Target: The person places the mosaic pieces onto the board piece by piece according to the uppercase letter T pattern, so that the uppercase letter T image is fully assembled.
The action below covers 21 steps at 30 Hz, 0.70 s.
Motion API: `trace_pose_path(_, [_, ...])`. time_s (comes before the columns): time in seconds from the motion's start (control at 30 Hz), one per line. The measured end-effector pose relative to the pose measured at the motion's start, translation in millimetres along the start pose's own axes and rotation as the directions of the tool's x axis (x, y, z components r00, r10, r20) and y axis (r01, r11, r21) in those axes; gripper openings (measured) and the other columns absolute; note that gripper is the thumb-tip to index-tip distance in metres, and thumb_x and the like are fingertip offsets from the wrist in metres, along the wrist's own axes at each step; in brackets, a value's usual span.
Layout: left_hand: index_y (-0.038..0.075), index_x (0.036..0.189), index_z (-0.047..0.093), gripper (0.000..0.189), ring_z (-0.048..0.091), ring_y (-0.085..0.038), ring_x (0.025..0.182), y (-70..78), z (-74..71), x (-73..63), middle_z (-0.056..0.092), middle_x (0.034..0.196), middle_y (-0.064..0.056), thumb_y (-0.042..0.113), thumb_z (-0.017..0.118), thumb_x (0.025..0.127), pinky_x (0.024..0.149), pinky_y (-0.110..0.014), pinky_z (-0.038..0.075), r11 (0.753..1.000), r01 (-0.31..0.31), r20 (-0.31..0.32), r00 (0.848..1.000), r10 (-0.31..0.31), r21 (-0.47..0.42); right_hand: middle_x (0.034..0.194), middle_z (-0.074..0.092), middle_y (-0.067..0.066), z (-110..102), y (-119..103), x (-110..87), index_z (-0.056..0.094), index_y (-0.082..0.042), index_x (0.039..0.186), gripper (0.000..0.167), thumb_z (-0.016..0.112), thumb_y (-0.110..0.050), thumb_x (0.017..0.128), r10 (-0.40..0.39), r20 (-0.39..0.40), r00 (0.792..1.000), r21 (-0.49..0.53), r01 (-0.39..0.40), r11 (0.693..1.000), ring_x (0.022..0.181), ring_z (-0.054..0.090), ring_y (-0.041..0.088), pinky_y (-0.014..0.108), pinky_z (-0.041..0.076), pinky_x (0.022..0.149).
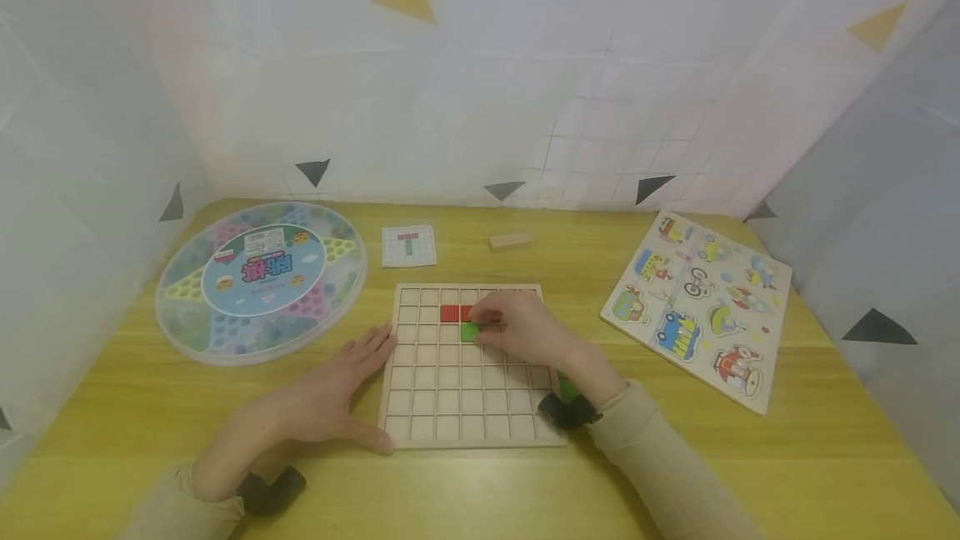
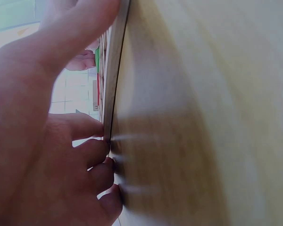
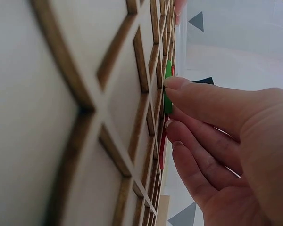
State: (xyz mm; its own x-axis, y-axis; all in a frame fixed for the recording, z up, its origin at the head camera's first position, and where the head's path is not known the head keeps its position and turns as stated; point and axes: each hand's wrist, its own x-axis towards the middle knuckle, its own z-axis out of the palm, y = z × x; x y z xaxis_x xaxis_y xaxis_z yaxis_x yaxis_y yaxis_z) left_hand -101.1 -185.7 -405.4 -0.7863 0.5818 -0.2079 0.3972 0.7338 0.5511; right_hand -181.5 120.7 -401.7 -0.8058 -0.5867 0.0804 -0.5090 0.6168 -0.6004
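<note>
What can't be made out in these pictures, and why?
Head view: part of the red row, hidden by the right hand.
Head view: full extent of the green piece beside the board, hidden by the wrist.
Head view: label print on the round box, too small.

Left hand [image 2: 47,160] touching board [image 2: 113,75], green piece [image 2: 97,59], red piece [image 2: 98,89], wood-grained table [image 2: 203,94]

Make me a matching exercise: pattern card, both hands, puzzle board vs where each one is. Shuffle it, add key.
Column 1
1. pattern card
2. left hand
3. puzzle board
4. right hand

Column 2
A. touches a green tile
B. lies right of the grid board
C. lies beyond the grid board, left of the wooden block
D. touches the grid board's left edge

Pairs: 1-C, 2-D, 3-B, 4-A
</note>
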Motion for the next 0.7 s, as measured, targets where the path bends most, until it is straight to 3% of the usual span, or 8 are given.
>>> trace_pose_path(0.3, [0.006,0.16,0.015,0.13,0.003,-0.035,0.154,0.0,-0.1,0.1,0.002,0.169,-0.01,0.073,0.076,0.067,0.124,-0.056,0.012,1.0,-0.001,-0.003,1.0,0.001,0.005,0.102,0.075,-0.002,1.1,2.0,0.4,0.074,-0.01,0.106,0.023,0.081,-0.014,0.084,-0.03,-0.012,0.999,-0.013,0.03,0.999,0.094,0.069,0.011,0.029,0.058,0.085])
trace_pose_path(0.7, [0.007,0.161,0.014,0.13,0.003,-0.036,0.154,-2.0,1.0,0.0,0.002,0.169,-0.01,0.073,0.075,0.067,0.124,-0.055,0.012,1.0,-0.006,-0.004,1.0,0.006,-0.001,0.103,0.074,-0.002,0.9,1.6,0.1,0.074,-0.01,0.106,0.023,0.081,-0.014,0.084,-0.004,-0.004,1.0,-0.01,0.004,1.0,0.095,0.069,0.012,0.029,0.058,0.086])
